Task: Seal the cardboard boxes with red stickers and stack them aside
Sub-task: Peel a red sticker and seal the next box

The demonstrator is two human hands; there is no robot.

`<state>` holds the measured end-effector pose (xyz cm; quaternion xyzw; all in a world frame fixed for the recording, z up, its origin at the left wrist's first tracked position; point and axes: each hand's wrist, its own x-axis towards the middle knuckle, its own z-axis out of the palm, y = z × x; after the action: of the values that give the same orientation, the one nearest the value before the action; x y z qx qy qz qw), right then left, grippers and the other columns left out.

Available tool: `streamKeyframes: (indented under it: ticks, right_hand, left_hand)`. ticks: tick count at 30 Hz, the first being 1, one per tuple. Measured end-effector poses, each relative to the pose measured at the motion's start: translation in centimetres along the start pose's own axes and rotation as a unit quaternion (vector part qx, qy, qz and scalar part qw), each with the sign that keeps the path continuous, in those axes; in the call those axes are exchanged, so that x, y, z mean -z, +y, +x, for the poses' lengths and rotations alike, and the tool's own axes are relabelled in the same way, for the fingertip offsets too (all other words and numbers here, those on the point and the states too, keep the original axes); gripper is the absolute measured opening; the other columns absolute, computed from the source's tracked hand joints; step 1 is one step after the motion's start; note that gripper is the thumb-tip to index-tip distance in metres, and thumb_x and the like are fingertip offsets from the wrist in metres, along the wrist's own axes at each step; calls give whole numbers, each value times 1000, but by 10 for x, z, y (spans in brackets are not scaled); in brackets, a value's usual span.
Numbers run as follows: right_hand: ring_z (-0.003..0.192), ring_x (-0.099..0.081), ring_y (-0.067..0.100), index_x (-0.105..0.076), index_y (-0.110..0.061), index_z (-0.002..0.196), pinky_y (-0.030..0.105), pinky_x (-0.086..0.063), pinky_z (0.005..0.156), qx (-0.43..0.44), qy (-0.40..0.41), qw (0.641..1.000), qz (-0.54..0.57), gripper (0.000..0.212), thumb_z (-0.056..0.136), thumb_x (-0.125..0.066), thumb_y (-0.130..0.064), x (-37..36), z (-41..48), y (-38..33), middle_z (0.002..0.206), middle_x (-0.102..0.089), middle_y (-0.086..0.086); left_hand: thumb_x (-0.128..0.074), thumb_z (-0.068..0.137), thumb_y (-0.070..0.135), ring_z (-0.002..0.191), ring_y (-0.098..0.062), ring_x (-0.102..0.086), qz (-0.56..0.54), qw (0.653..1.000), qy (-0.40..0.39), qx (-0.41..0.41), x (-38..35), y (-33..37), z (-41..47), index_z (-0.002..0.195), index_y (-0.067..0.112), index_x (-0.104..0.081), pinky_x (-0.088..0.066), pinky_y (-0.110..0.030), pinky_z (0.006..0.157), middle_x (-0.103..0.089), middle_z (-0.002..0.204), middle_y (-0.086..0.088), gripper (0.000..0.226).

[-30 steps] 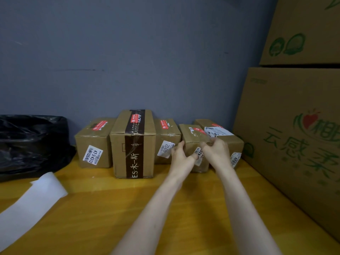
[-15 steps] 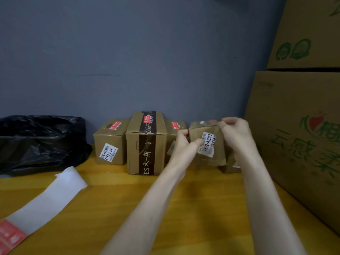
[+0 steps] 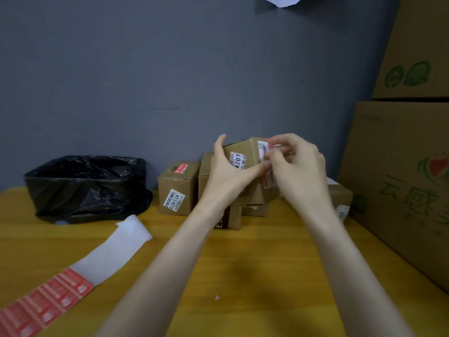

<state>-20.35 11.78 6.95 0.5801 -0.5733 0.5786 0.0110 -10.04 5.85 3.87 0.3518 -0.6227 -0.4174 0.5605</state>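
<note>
A small cardboard box (image 3: pixel 245 152) with a white label hangs tilted above the row of boxes, held between both hands. My left hand (image 3: pixel 227 171) grips its left side. My right hand (image 3: pixel 296 171) holds its right end, fingers curled over the top by a white label and a red sticker. Behind stands a sealed box (image 3: pixel 178 188) with a red sticker on top. A taller box with a dark band (image 3: pixel 230 217) is mostly hidden by my left arm. A strip of red stickers (image 3: pixel 43 305) on white backing paper lies at the lower left.
A black plastic bag (image 3: pixel 87 186) sits at the left against the grey wall. Large printed cartons (image 3: pixel 398 181) are stacked along the right side. Another small box (image 3: pixel 340 198) rests beside them. The yellow wooden table (image 3: pixel 243 276) runs under my arms.
Both hands took hold of the small box in the row, lifted it off the table and tilted it. The view has shifted to the left, showing more of the sticker strip.
</note>
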Motion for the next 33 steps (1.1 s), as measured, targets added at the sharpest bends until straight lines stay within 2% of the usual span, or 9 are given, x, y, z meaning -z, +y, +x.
streamKeyframes:
  ticks: [2,5,10,14,17,24,29,31,33]
  right_hand:
    - [86,-64,10,-65,-24,95,32,-54,80,33,4,999,31,18,88,-52,-15,-8,-10,-12,84,-67,-8]
    - [76,-65,1,-64,-21,89,8,-47,62,50,-39,993,97,17,89,-53,-9,-15,-22,-23,80,-64,-14]
    - [93,-59,0,-62,-24,100,11,-47,81,73,-109,989,74,14,87,-62,-18,-18,-19,-17,103,-63,-10]
    - [102,-50,5,-53,-32,120,24,-45,81,33,-246,966,-71,47,77,-67,-47,-14,-8,0,113,-49,-15]
    - [96,-59,4,-43,-37,130,25,-53,77,-7,-379,922,-83,71,66,-68,-57,-14,-3,14,117,-56,-11]
    - [86,-66,-3,-30,-36,137,13,-51,67,-70,-495,866,-1,76,75,-74,-30,-27,-7,37,104,-63,-11]
    - [97,-62,5,-32,-38,133,19,-53,81,-71,-500,863,10,81,69,-80,-24,-38,-11,44,113,-56,-12]
    - [100,-60,5,-33,-38,132,20,-52,83,-68,-497,865,-4,81,68,-81,-28,-44,-14,46,117,-53,-10]
    - [106,-57,7,-33,-38,133,26,-52,89,-60,-493,867,-27,84,65,-82,-35,-50,-16,49,125,-47,-7]
  left_hand:
    - [-80,56,53,111,-13,-57,0,1000,1,1,16,0,-4,137,42,-24,-51,-32,90,-52,127,3,99]
    - [-77,73,29,95,-11,-63,-16,1000,-20,-1,44,-2,-11,129,35,-35,-55,-26,69,-59,109,6,70]
    - [-76,63,19,98,-16,-64,-12,997,-78,18,89,-12,-22,116,31,-44,-56,-48,79,-58,117,-2,63]
    - [-73,59,9,99,-15,-63,-44,989,-137,28,118,-22,-29,112,25,-46,-57,-37,77,-56,118,-7,62]
    - [-77,49,11,101,-23,-61,-91,981,-167,47,135,-34,-32,112,21,-47,-56,-30,70,-56,117,-11,71]
    - [-82,49,5,107,-28,-62,-46,951,-282,121,155,-47,-30,114,18,-41,-57,-37,77,-54,121,-15,78]
    - [-91,42,45,110,-20,-61,44,926,-336,166,165,-41,-19,118,20,-46,-52,-32,87,-54,124,-6,92]
    - [-78,49,65,109,-18,-61,122,921,-328,172,161,-35,-15,122,24,-47,-52,-31,89,-57,122,-3,90]
    - [-60,65,67,107,-16,-61,191,918,-301,176,153,-32,-9,120,27,-49,-50,-34,95,-58,120,-1,69]
